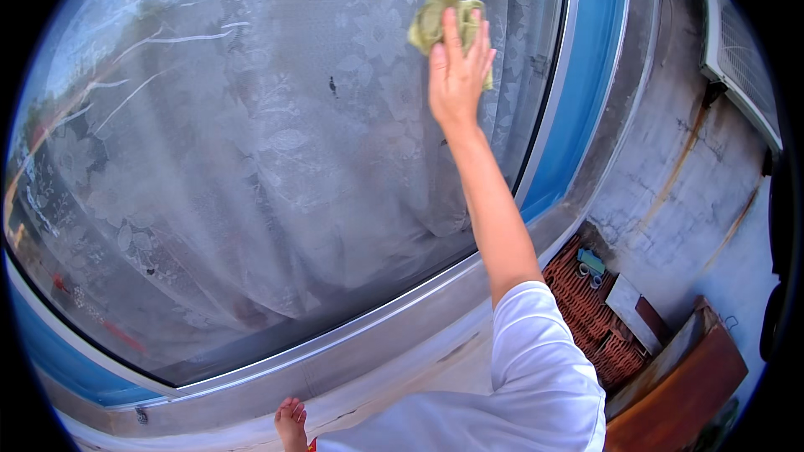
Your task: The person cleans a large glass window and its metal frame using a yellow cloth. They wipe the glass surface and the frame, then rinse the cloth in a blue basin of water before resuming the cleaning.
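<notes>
My right hand (460,75) lies stretched out high on the right part of a large window pane (301,138), pressing a crumpled yellow-green cloth (432,20) to the glass. The cloth sticks out above and beside my fingers. My left hand (292,420) is low in the view, near the ledge below the window, with its fingers a little curled and nothing seen in it. Lace curtains with a flower pattern show behind the glass, along with reflections and white streaks at the left. A small dark spot (333,84) is left of my right hand.
A blue and silver frame (575,81) borders the window, with a grey sill (301,383) below. At the right are a stained wall (678,169), an air-conditioner outdoor unit (741,44), stacked reddish bricks or tiles (571,289) and a rusty brown panel (684,389).
</notes>
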Action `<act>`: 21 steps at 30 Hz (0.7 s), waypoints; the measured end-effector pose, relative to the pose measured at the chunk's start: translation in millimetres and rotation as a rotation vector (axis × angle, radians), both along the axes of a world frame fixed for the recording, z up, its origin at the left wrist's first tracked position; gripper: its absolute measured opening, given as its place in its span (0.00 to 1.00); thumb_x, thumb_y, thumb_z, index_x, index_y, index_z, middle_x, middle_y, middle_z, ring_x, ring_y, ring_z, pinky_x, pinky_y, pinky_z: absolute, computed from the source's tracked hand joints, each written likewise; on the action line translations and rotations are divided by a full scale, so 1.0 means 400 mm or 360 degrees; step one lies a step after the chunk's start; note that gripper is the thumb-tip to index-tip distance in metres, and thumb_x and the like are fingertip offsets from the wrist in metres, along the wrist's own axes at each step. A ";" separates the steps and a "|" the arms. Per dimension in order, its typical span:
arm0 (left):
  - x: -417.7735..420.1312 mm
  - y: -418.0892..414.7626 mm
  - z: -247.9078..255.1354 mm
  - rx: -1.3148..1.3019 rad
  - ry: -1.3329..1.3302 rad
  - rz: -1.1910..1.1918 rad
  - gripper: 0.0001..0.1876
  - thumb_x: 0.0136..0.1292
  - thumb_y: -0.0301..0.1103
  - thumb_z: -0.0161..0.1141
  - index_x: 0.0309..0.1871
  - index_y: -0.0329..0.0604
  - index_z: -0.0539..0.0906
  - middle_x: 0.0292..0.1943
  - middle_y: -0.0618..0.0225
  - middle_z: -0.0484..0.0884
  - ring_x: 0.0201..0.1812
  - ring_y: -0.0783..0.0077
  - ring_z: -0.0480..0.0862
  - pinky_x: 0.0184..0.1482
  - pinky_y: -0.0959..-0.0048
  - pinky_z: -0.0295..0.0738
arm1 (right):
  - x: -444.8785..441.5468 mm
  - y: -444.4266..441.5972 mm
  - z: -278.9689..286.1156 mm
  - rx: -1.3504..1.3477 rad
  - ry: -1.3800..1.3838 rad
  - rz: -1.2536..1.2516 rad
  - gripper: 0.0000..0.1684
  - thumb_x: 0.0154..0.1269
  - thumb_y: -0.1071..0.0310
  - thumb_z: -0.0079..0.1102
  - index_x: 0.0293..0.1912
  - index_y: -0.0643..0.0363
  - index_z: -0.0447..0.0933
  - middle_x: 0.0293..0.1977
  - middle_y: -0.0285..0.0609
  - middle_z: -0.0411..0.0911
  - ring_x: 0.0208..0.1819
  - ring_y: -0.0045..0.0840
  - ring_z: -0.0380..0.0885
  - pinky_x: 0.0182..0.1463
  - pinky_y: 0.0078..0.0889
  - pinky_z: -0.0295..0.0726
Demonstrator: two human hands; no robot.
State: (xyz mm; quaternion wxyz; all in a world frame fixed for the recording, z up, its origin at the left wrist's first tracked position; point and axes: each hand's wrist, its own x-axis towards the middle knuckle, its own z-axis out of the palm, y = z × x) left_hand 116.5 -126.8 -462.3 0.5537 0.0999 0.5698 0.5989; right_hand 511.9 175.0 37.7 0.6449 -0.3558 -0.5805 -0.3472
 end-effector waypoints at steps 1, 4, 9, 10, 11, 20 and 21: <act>0.007 0.008 0.001 0.0009 0.0004 0.0001 0.14 0.63 0.34 0.48 0.51 0.43 0.73 0.43 0.67 0.79 0.40 0.70 0.78 0.41 0.70 0.73 | 0.073 0.036 0.011 0.0006 0.0115 -0.0015 0.26 0.69 0.55 0.40 0.66 0.36 0.59 0.67 0.54 0.48 0.70 0.48 0.42 0.68 0.57 0.34; 0.065 0.031 0.029 -0.0004 0.0014 0.0041 0.13 0.63 0.34 0.49 0.49 0.44 0.74 0.42 0.67 0.80 0.39 0.72 0.79 0.41 0.72 0.72 | 0.298 0.107 0.036 -0.0105 0.0437 -0.0166 0.27 0.71 0.51 0.33 0.67 0.35 0.54 0.67 0.54 0.48 0.70 0.47 0.42 0.68 0.56 0.38; 0.118 0.056 0.035 -0.0027 0.0031 0.0046 0.13 0.63 0.35 0.49 0.49 0.45 0.74 0.41 0.68 0.80 0.39 0.72 0.79 0.41 0.72 0.72 | 0.411 0.137 -0.066 -0.0192 0.0743 -0.0099 0.27 0.70 0.52 0.35 0.68 0.37 0.53 0.66 0.57 0.50 0.69 0.49 0.43 0.67 0.58 0.39; 0.121 0.056 0.034 -0.0036 0.0032 0.0044 0.13 0.62 0.35 0.48 0.50 0.45 0.74 0.42 0.68 0.80 0.39 0.72 0.79 0.41 0.71 0.72 | 0.379 0.132 -0.108 -0.0211 0.0803 -0.0107 0.27 0.70 0.53 0.35 0.68 0.38 0.53 0.66 0.58 0.50 0.69 0.49 0.43 0.67 0.58 0.39; 0.127 0.057 0.031 -0.0046 0.0027 0.0032 0.14 0.62 0.35 0.48 0.50 0.46 0.74 0.42 0.69 0.79 0.39 0.72 0.78 0.41 0.70 0.73 | 0.348 0.122 -0.144 -0.0223 0.0822 -0.0110 0.28 0.70 0.54 0.35 0.68 0.39 0.53 0.66 0.58 0.49 0.69 0.49 0.43 0.67 0.58 0.39; 0.165 0.093 0.051 -0.0060 0.0091 0.0032 0.11 0.64 0.36 0.48 0.47 0.47 0.75 0.40 0.70 0.80 0.37 0.73 0.78 0.39 0.71 0.73 | -0.136 -0.074 -0.280 -0.0273 -0.0308 0.0174 0.28 0.64 0.55 0.48 0.64 0.34 0.62 0.70 0.47 0.40 0.71 0.44 0.36 0.67 0.62 0.26; 0.173 0.093 0.053 -0.0056 0.0088 0.0034 0.11 0.64 0.36 0.48 0.47 0.47 0.75 0.40 0.70 0.80 0.37 0.73 0.78 0.40 0.71 0.72 | -0.185 -0.091 -0.288 -0.0260 -0.0497 0.0308 0.29 0.62 0.55 0.50 0.64 0.32 0.62 0.71 0.44 0.40 0.72 0.40 0.36 0.68 0.60 0.25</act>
